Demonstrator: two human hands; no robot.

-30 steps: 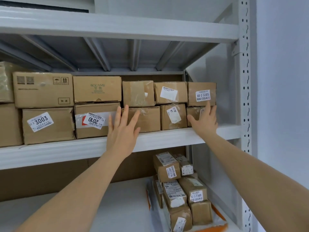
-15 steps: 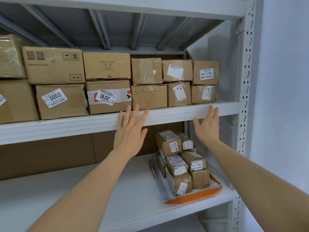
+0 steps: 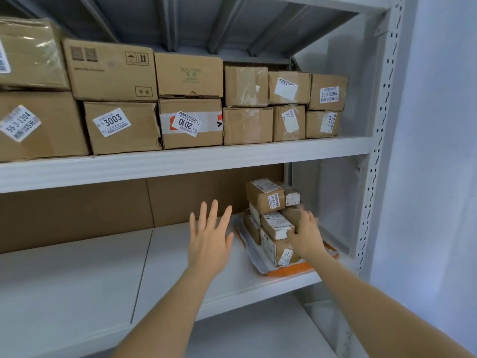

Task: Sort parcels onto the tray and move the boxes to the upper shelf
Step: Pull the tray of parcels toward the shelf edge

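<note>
Head view shows the left hand (image 3: 209, 240) spread wide, empty, above the lower shelf (image 3: 77, 275). The right hand (image 3: 305, 235) touches small parcels (image 3: 275, 224) stacked on the orange tray (image 3: 289, 272); its grip is unclear. Farther up, cardboard boxes (image 3: 191, 99) fill the upper shelf (image 3: 180, 164).

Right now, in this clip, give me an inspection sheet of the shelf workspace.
Surface: white lower shelf, mostly bare on the left.
Job's things: small labelled parcels stacked on an orange tray at the lower shelf's right end; cardboard boxes in two tiers on the upper shelf.
Clutter: nothing seen.
Grippers: left hand open, fingers spread, touching nothing; right hand blurred, at the parcel stack, grip unclear.
Cables: nothing seen.
Surroundings: perforated grey upright, pale wall at right.
</note>
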